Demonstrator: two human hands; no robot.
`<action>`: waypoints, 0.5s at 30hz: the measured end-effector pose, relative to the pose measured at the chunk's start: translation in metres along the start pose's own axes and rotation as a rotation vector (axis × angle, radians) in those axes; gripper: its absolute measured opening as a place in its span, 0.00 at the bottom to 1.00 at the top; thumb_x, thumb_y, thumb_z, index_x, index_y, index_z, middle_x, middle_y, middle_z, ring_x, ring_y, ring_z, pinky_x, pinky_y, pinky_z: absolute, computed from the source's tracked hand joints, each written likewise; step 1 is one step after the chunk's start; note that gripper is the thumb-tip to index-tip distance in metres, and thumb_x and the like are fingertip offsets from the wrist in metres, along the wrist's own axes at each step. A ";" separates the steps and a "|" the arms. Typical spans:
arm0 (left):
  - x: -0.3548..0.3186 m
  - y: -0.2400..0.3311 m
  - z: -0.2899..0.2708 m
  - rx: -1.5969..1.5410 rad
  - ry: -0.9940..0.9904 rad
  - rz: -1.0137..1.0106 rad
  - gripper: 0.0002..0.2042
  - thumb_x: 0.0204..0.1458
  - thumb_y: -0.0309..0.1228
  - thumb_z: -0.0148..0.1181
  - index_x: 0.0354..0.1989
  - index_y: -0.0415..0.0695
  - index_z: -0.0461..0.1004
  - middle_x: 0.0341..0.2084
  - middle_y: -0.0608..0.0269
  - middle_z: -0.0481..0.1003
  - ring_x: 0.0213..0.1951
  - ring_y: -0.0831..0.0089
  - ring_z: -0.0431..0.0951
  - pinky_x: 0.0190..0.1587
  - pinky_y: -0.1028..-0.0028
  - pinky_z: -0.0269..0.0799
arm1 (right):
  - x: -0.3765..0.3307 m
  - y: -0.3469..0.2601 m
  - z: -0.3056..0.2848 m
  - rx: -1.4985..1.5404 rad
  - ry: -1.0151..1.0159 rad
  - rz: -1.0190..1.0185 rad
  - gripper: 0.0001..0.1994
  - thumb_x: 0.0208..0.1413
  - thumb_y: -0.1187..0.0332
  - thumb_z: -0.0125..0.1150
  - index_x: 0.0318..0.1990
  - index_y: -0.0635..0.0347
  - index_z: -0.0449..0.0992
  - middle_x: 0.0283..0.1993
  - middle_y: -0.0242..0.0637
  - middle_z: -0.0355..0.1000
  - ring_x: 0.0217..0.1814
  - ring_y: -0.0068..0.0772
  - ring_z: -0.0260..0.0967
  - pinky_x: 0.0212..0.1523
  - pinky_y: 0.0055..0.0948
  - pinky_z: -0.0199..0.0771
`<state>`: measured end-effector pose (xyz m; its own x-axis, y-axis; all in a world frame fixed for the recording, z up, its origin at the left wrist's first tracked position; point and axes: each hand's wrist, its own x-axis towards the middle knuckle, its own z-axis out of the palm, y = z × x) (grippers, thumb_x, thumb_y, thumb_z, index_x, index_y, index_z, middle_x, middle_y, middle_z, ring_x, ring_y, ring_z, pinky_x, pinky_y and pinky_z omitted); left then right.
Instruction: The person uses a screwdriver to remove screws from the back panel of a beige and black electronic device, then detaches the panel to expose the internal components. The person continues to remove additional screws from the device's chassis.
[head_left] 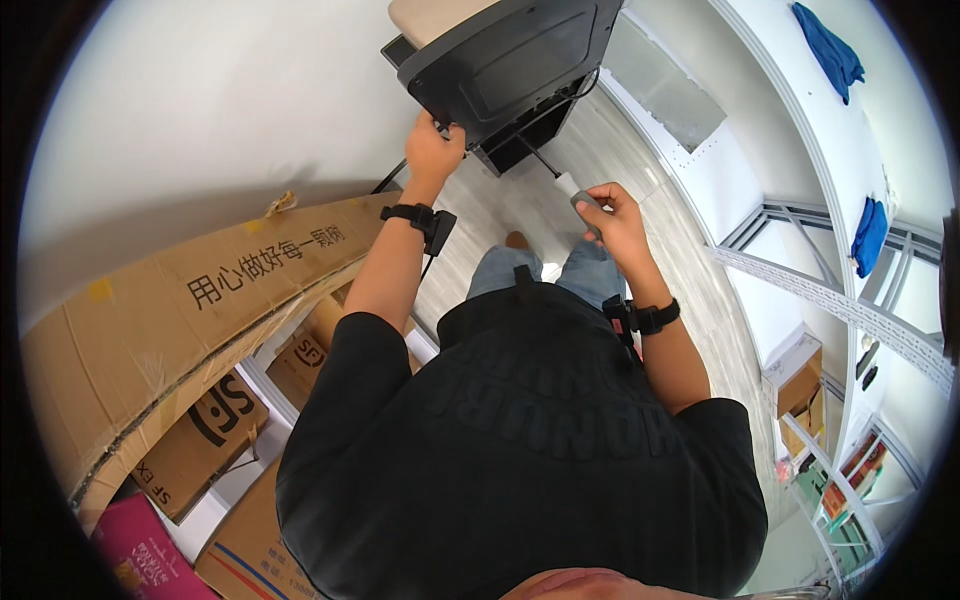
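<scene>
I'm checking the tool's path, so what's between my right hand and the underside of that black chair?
In the head view, only the screwdriver spans it: its thin dark shaft runs from the right hand up to the black chair base. Behind it is pale floor.

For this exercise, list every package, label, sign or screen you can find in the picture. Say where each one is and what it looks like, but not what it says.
Large cardboard sheet: far left, leaning, long, brown, dark print.
Small cardboard box: lower left, brown, black logo.
Pink package: bottom left corner, partly cut off.
Cardboard box: right, by the white shelving, brown with a white top.
Monitor: top centre, dark back panel, held by the left hand; screen side hidden.
</scene>
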<state>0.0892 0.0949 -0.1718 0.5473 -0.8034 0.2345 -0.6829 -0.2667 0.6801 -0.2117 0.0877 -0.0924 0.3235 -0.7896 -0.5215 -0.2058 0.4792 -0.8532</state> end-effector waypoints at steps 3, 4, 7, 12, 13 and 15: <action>-0.005 -0.002 0.001 -0.111 -0.009 -0.015 0.13 0.47 0.28 0.58 0.41 0.38 0.69 0.25 0.55 0.74 0.18 0.65 0.72 0.29 0.68 0.70 | 0.001 -0.001 -0.017 0.025 -0.001 0.023 0.14 0.50 0.66 0.65 0.41 0.62 0.71 0.35 0.32 0.69 0.25 0.19 0.66 0.19 0.17 0.63; -0.009 0.000 0.004 -0.172 -0.010 -0.075 0.14 0.47 0.30 0.59 0.41 0.38 0.69 0.28 0.54 0.74 0.22 0.63 0.73 0.31 0.67 0.70 | 0.002 0.000 -0.024 0.032 -0.007 0.035 0.15 0.49 0.66 0.66 0.42 0.63 0.71 0.36 0.33 0.68 0.28 0.20 0.67 0.21 0.18 0.66; -0.021 0.001 0.015 -0.191 0.062 -0.174 0.18 0.46 0.33 0.62 0.42 0.37 0.67 0.35 0.52 0.73 0.29 0.60 0.76 0.35 0.64 0.70 | 0.010 0.003 -0.046 0.066 0.004 0.020 0.15 0.49 0.66 0.66 0.42 0.62 0.71 0.36 0.33 0.69 0.24 0.21 0.67 0.20 0.17 0.64; -0.055 0.006 0.034 -0.030 -0.025 -0.453 0.18 0.47 0.38 0.65 0.36 0.35 0.68 0.29 0.55 0.73 0.31 0.61 0.75 0.37 0.66 0.70 | 0.022 0.002 -0.091 0.122 -0.014 0.022 0.14 0.49 0.67 0.65 0.42 0.60 0.72 0.37 0.32 0.70 0.22 0.21 0.67 0.20 0.19 0.62; -0.059 0.013 0.041 -0.082 -0.134 -0.560 0.17 0.48 0.38 0.65 0.35 0.35 0.69 0.27 0.57 0.73 0.29 0.63 0.75 0.35 0.67 0.71 | 0.025 0.002 -0.103 0.152 -0.020 0.012 0.14 0.49 0.67 0.65 0.42 0.60 0.72 0.38 0.31 0.70 0.22 0.21 0.67 0.20 0.19 0.62; -0.058 0.056 0.057 -0.254 -0.277 -0.541 0.15 0.49 0.36 0.63 0.32 0.35 0.71 0.24 0.59 0.73 0.27 0.69 0.75 0.33 0.72 0.71 | 0.032 0.006 -0.134 0.223 -0.027 -0.015 0.14 0.49 0.68 0.65 0.43 0.60 0.71 0.38 0.31 0.70 0.22 0.20 0.67 0.20 0.19 0.61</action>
<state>-0.0080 0.0962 -0.1872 0.6133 -0.7076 -0.3510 -0.1926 -0.5649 0.8023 -0.3262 0.0141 -0.1130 0.3505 -0.7878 -0.5065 0.0078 0.5433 -0.8395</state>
